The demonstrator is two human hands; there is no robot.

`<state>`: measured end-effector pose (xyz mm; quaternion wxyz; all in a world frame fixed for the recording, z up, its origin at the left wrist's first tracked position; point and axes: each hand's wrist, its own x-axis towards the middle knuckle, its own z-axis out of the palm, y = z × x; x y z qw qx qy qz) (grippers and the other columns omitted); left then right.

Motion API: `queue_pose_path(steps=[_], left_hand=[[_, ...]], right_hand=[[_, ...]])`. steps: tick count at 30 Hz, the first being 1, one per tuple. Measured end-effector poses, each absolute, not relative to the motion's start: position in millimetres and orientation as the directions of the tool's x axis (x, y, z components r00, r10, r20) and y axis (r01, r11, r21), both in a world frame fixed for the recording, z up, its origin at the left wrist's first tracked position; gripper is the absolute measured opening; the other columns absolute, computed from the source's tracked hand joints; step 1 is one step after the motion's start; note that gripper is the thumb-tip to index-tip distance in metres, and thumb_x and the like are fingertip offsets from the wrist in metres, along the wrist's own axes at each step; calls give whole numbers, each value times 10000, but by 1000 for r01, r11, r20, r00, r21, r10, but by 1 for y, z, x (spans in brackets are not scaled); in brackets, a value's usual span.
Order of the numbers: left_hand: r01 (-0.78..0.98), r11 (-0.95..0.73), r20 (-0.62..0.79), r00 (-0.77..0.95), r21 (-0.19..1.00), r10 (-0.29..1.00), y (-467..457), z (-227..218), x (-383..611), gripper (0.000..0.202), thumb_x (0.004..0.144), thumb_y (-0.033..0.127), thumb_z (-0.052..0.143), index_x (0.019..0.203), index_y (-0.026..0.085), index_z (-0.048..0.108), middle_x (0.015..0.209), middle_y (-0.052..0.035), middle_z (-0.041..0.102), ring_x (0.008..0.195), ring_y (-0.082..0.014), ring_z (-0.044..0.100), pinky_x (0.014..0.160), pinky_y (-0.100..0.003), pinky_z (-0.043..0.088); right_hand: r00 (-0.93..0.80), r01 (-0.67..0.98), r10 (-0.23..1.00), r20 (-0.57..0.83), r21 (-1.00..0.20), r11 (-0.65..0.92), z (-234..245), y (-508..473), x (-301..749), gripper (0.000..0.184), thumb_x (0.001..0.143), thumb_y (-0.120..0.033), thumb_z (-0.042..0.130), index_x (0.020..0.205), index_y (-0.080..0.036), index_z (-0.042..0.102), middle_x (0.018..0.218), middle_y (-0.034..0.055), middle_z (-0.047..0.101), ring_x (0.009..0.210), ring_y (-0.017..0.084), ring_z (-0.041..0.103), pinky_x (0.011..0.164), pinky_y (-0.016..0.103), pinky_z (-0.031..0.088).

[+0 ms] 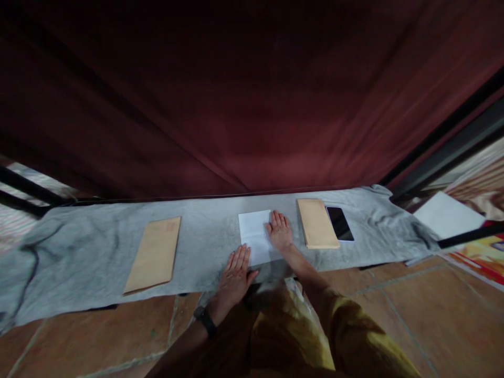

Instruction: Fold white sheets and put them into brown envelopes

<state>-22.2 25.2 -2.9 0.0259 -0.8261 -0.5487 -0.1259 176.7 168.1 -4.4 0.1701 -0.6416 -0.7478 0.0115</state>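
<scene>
Head view, looking down at a low surface draped in a grey cloth (98, 247). A white sheet (254, 231) lies flat at the middle of the cloth, directly in front of the person. The left hand (236, 270), with a dark watch (205, 319) at the wrist, is open and spread palm-down over the sheet's near left corner, partly on the cloth. The right hand (279, 231), equally open with fingers extended, presses on the far right edge. Neither hand grips anything. A brown envelope (153, 254) lies well apart to the left. A second envelope (317, 223) lies just beside the right hand, with a phone (339, 223) against its far side. As judged from this pose, the sheet is being pressed flat. This goes best with even pressure through whole palms at opposite corners, so the paper neither creeps on the soft cloth nor buckles between the hands. Whether the sheet is folded cannot be told.
</scene>
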Motion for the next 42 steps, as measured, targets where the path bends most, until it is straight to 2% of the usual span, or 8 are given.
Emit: queue_pose_path(steps=[4, 9, 15, 22, 31, 35, 39, 42], left_hand=[[903, -416, 256, 380, 106, 889, 23, -7, -26, 697, 1018, 488, 399, 1580, 85, 313, 1590, -187, 426, 1510, -278, 349, 1230, -480, 310], [908, -411, 221, 386, 83, 896, 25, -4, -24, 619, 1013, 450, 434, 1524, 100, 432, 1586, -196, 429, 1494, -308, 375, 1208, -493, 343], [919, -390, 193, 374, 53, 907, 26, 7, 5, 520, 992, 282, 449, 1490, 137, 487, 1587, -166, 441, 1507, -303, 350, 1226, -528, 298], [878, -477, 40, 475, 45, 879, 40, 17, 11, 551, 931, 98, 426, 1465, 190, 524, 1550, -135, 501, 1463, -289, 430, 1160, -523, 407], [923, -385, 19, 384, 18, 923, 45, 15, 28, 609, 864, -11, 442, 1459, 93, 508, 1545, -252, 455, 1438, -344, 454, 1139, -545, 423], [904, -416, -14, 419, 97, 908, 49, 32, 19, 544, 861, 7, 482, 1381, 133, 580, 1489, -188, 553, 1377, -297, 537, 1112, -460, 467], [906, -386, -7, 393, 173, 919, 39, 47, -4, 448, 872, 9, 441, 1224, 179, 660, 1268, -116, 716, 1160, -232, 680, 1020, -384, 528], [897, -377, -11, 390, 230, 921, 24, 49, -18, 438, 857, 3, 443, 1180, 186, 675, 1148, -96, 753, 1048, -227, 712, 959, -377, 555]], right_hand=[[-191, 944, 939, 287, -207, 256, -1, 131, 189, 570, 1058, -340, 339, 1562, -76, 372, 1624, 177, 350, 1491, 309, 360, 1205, 492, 286], [-423, 853, 860, 285, -195, 485, -10, 63, 190, 504, 1059, -364, 411, 1546, -236, 431, 1629, 80, 379, 1486, 254, 381, 1216, 462, 294], [-402, 865, 866, 298, -188, 466, -18, 34, 192, 531, 1032, -337, 500, 1536, -183, 439, 1591, 131, 434, 1472, 256, 406, 1232, 469, 271], [-425, 843, 845, 324, -199, 500, -13, 38, 195, 530, 1020, -342, 526, 1516, -163, 468, 1577, 140, 453, 1459, 259, 430, 1221, 463, 311], [-410, 831, 870, 273, -280, 480, -5, 36, 198, 490, 981, -274, 548, 1453, -141, 548, 1545, 151, 496, 1439, 287, 451, 1207, 484, 347], [-411, 800, 878, 245, -364, 477, 3, 46, 204, 455, 970, -262, 561, 1410, -147, 590, 1487, 143, 561, 1388, 276, 506, 1202, 477, 362], [-488, 679, 839, 240, -500, 538, 11, 55, 223, 381, 987, -185, 517, 1342, -227, 648, 1383, 76, 658, 1276, 198, 603, 1151, 421, 440], [-519, 594, 816, 254, -580, 558, 12, 54, 234, 337, 991, -189, 528, 1275, -254, 697, 1322, 62, 698, 1241, 199, 628, 1120, 429, 474]])
